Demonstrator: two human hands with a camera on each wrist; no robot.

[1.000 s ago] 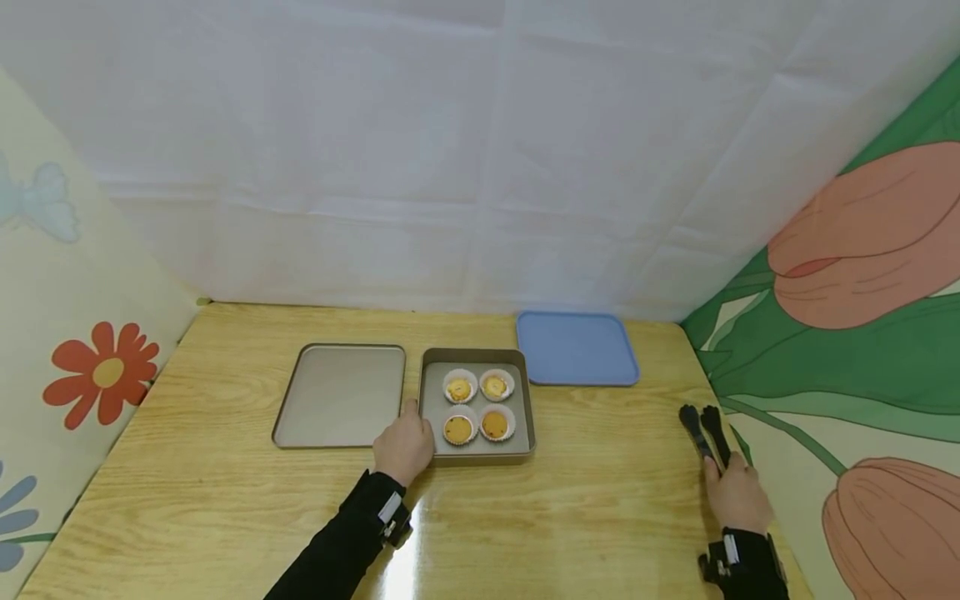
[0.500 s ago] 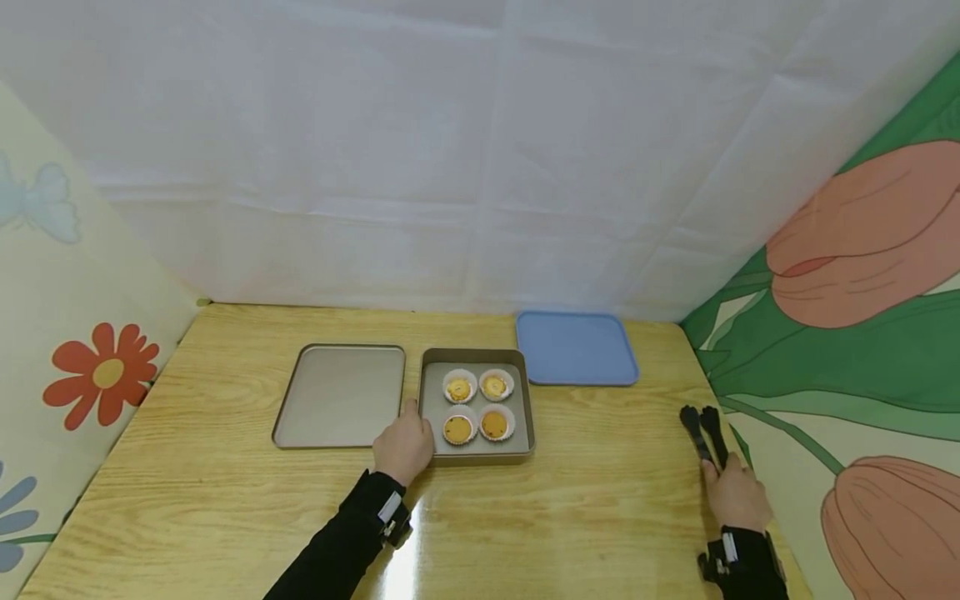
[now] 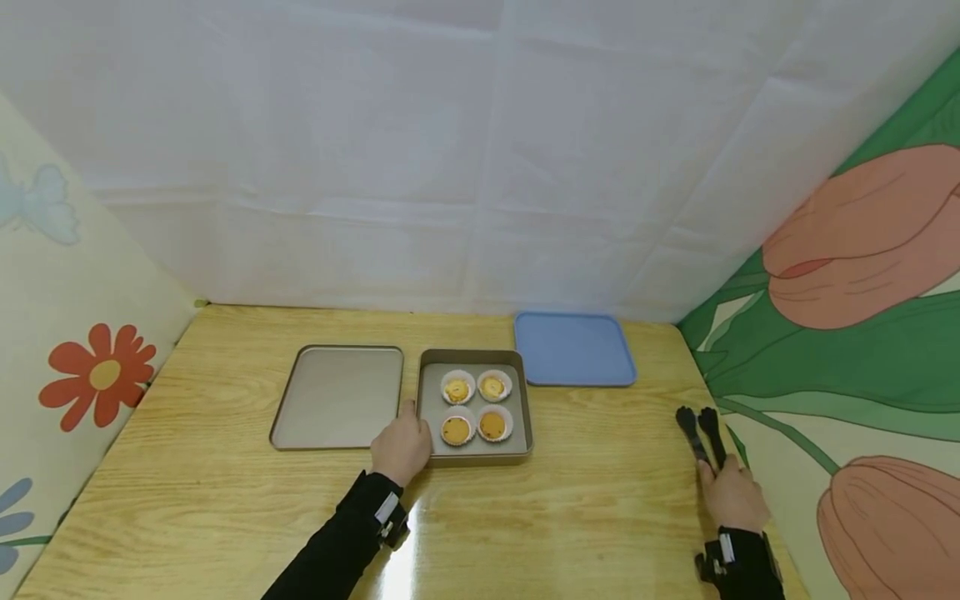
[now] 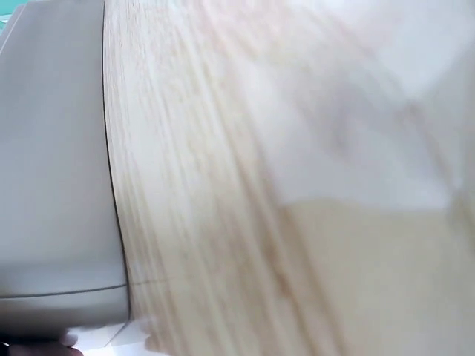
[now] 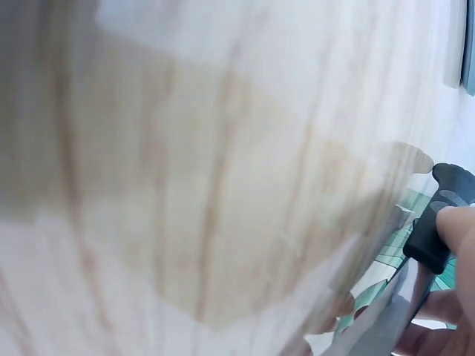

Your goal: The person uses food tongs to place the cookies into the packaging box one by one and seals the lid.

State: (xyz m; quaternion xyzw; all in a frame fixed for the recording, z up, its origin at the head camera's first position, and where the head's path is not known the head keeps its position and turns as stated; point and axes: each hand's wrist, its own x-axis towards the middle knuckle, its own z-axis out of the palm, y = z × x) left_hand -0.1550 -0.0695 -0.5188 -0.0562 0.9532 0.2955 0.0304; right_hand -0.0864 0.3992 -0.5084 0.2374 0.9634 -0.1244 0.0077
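Note:
In the head view my left hand [image 3: 401, 450] grips the left wall of a deep square baking pan [image 3: 474, 458]. Several small cupcakes [image 3: 456, 431] in white paper cups sit inside it, the far ones paler on top than the near ones. Far to the right, my right hand [image 3: 733, 500] holds metal tongs with black tips [image 3: 708, 421], their two arms slightly apart and pointing away from me. The right wrist view shows the thumb [image 5: 462, 230] against a black tip [image 5: 428, 241] of the tongs. Only a sliver of my left fingers [image 4: 44, 350] shows in the left wrist view.
A shallow grey metal tray [image 3: 337, 396] lies left of the pan. Behind and right of the pan is a flat blue tray [image 3: 576, 350], its corner close to the pan. White cloth [image 3: 360, 167] hangs behind the wooden table [image 3: 570, 508], and flowered panels stand at both sides.
The whole head view has shifted very slightly. Both hands, the pan and the tongs otherwise keep their places.

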